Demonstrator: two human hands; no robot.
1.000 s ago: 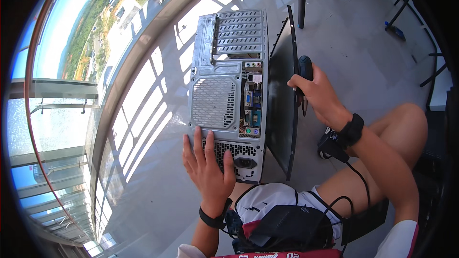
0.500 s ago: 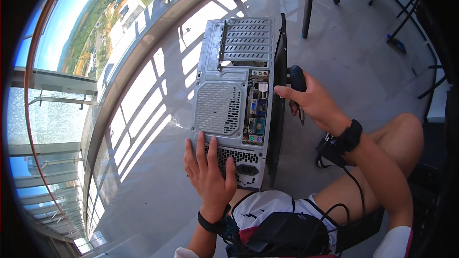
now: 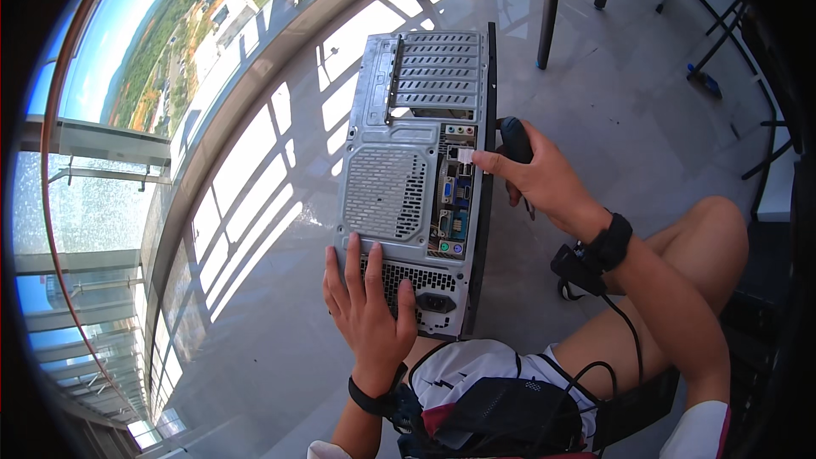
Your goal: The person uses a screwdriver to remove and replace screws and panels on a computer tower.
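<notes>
A grey metal computer case stands on the floor before me, its back with ports and vent holes turned up. My left hand lies spread on its near end, beside the power socket. Along the right side runs a black side panel, close against the case. My right hand grips a screwdriver with a dark handle; a bit of its thin metal shaft shows below the fingers. The right thumb reaches over the panel's edge near the ports; the other right fingers are mostly hidden.
To the left is a window wall with a low ledge. Dark furniture legs stand on the grey floor beyond the case, with more legs at the far right. My bent knee is at the right. Black cables hang across my lap.
The side panel has moved left, closer against the case. My right hand has shifted left with it, still holding the screwdriver. My left hand stays nearly in place.
</notes>
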